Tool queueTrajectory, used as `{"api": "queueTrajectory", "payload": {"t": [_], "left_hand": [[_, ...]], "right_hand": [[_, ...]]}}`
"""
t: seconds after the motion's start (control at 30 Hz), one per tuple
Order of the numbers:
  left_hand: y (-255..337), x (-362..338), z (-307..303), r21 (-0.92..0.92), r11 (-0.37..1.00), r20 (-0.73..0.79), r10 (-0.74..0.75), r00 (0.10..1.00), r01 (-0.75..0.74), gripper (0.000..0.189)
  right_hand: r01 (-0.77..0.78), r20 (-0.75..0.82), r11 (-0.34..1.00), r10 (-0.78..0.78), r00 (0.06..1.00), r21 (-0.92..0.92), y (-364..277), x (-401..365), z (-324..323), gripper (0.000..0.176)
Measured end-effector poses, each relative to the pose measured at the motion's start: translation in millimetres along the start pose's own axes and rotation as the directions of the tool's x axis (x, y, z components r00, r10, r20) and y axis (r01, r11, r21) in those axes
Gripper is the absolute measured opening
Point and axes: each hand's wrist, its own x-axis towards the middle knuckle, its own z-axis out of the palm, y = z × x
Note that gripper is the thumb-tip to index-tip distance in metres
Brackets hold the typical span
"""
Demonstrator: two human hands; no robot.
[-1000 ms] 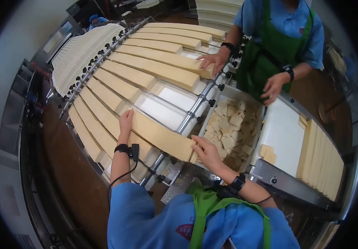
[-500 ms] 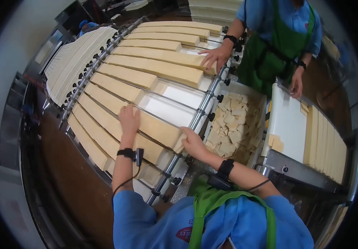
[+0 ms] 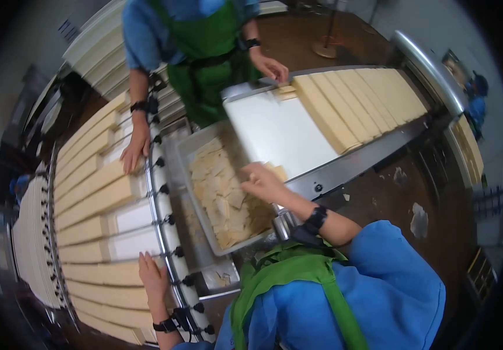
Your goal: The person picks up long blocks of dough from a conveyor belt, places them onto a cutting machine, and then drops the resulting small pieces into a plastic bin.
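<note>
My left hand point(image 3: 153, 280) lies with extended fingers against the end of a row of thin pale-yellow sheets point(image 3: 108, 274), packed in a lane of the slatted rack. My right hand point(image 3: 263, 182) hangs over the edge of the scrap bin point(image 3: 204, 236), beside the white conveyor belt point(image 3: 280, 134). Its fingers are curled together; blur hides what is between them. Just behind that hand, some loose sheet pieces point(image 3: 277, 171) lie at the belt's near corner. The bin holds many broken pale-yellow pieces point(image 3: 219, 192).
A co-worker in a green apron point(image 3: 204, 46) stands opposite, one hand point(image 3: 136, 146) on a sheet row, the other point(image 3: 272, 67) by the belt's far edge. Stacked sheets point(image 3: 350, 108) fill the belt's right part. A metal rail with black knobs point(image 3: 166, 219) borders the rack.
My view has turned right. My right hand has left the sheet row's end and swung over to the bin and belt. My left hand has shifted to the row's near end.
</note>
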Motion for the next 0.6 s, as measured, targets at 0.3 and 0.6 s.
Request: {"api": "queueTrajectory", "payload": {"t": [0.3,0.6], "left_hand": [[228,159,66,-0.313,0.838,-0.077,0.447,0.891,-0.447,0.046],[475,380,215,-0.296,0.589,-0.116,0.759,0.641,-0.752,0.048]], "right_hand": [[-0.644,-0.612,0.630,0.318,0.724,-0.435,105,-62,-212,0.070],[-0.632,-0.486,0.621,0.418,0.767,-0.463,106,-42,-221,0.057]]}}
